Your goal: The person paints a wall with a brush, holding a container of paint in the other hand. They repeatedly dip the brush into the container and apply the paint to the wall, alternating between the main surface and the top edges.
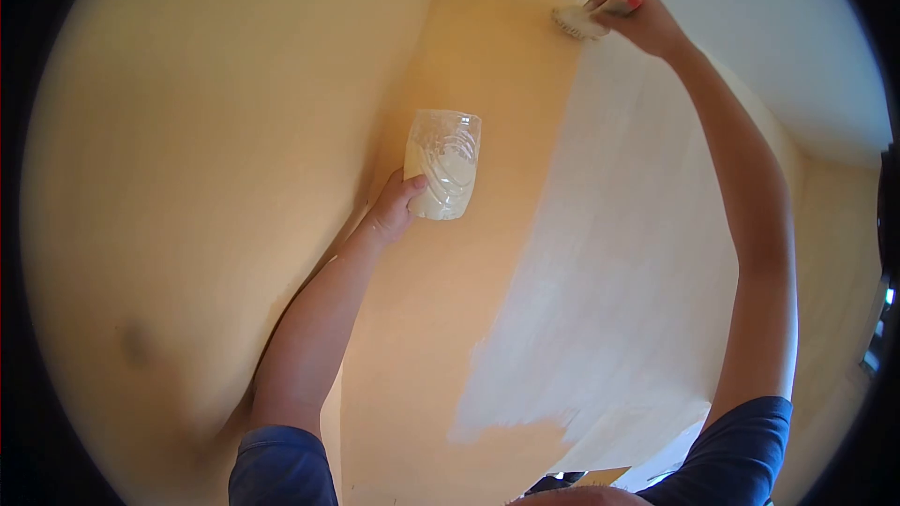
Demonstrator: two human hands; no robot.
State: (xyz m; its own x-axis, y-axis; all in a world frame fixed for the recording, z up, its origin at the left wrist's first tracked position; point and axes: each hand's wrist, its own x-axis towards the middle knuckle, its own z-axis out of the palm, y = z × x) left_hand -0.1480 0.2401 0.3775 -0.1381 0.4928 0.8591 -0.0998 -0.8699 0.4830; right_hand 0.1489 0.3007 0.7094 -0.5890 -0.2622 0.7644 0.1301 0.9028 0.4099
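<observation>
My left hand (397, 206) is wrapped around the lower side of a clear plastic container (444, 161), which is held upright with pale, cream-coloured paint inside. Its far fingers are hidden behind the container. High up at the right, my right hand (647, 23) grips a paintbrush (579, 22) whose handle shows a red end. The bristles, coated with light paint, are at the wall just under the ceiling line. The wall ahead has an orange part (502, 66) on the left and a whitish painted part (619, 253) on the right; the brush is near their border.
A yellowish side wall (206, 150) stands close on the left and meets the orange wall in a corner. The white ceiling (750, 19) slopes across the upper right. Another wall (834, 253) and a dark-edged opening (881, 309) appear at the far right.
</observation>
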